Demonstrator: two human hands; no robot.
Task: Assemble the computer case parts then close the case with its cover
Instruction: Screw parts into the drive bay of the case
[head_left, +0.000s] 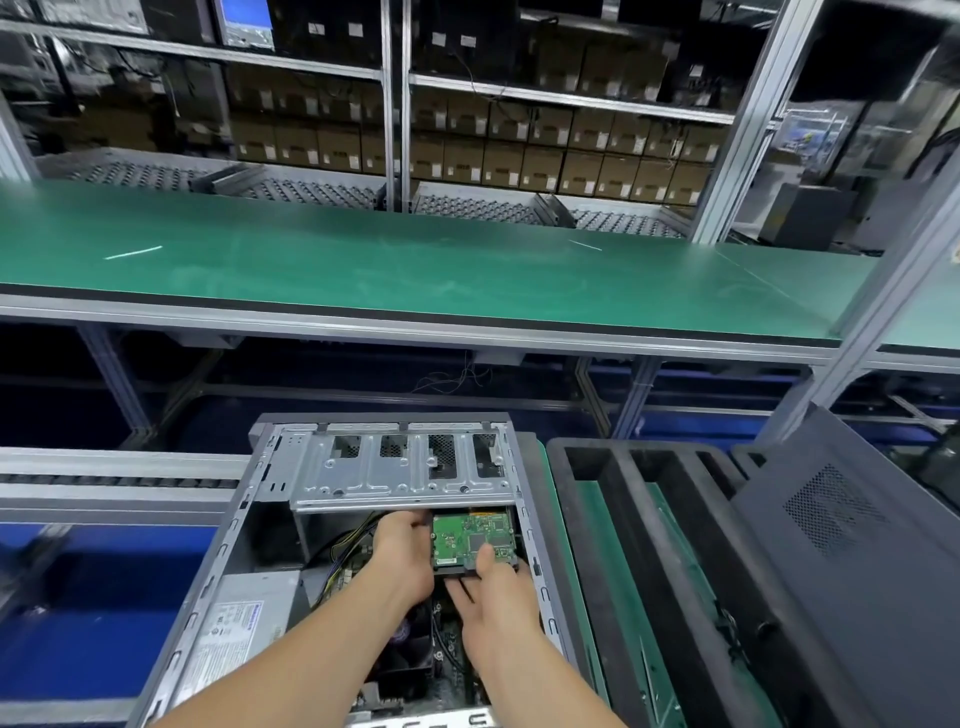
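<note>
Looking down from the head camera, we hold a black hard drive with green circuit board upward (471, 540) inside the open grey metal computer case (235, 527), just below its silver drive cage (400, 480). Our left hand (402, 553) grips its left edge. Our right hand (496, 603) pinches its near edge, thumb on top. A dark perforated cover panel (841, 551) lies tilted to the right of the case.

Computer case (244, 545): one, lying open. Hard drive (467, 538): one, green board up. Hands: two, a left hand (402, 556) and a right hand (493, 603). Power supply (244, 623): one. Drive cage (400, 486): one, with four cut-outs (441, 457) in a row. Side cover (841, 545): one. Black foam tray (623, 467): one. Green bench (415, 265): one. Cardboard boxes (498, 161) on the shelves: dozens, too many to count exactly.
</note>
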